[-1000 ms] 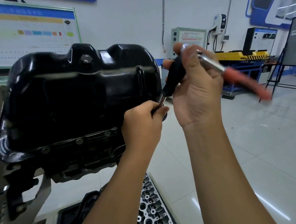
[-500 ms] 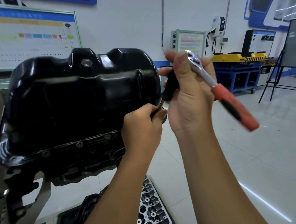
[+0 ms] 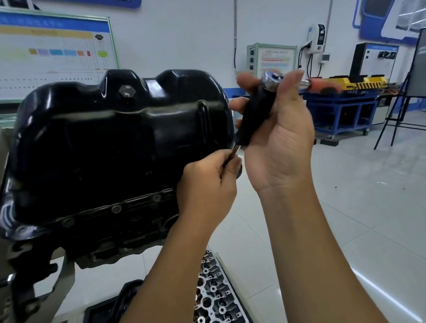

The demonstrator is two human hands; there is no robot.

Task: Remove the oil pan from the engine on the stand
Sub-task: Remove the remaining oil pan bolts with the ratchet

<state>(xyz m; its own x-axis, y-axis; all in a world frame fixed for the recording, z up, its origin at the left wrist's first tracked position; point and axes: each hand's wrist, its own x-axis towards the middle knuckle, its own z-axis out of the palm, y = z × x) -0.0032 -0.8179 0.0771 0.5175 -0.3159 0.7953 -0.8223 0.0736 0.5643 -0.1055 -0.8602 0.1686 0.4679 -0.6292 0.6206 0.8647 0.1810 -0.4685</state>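
Gripping a ratchet by its head and black extension, the right hand curls around the tool; the left hand just below it pinches the extension's thin lower shaft. Oil pan: black, seated on the engine, immediately left of both hands, flange bolts present. Risk: socket slipping off a bolt if the shaft tilts, rounding the head.
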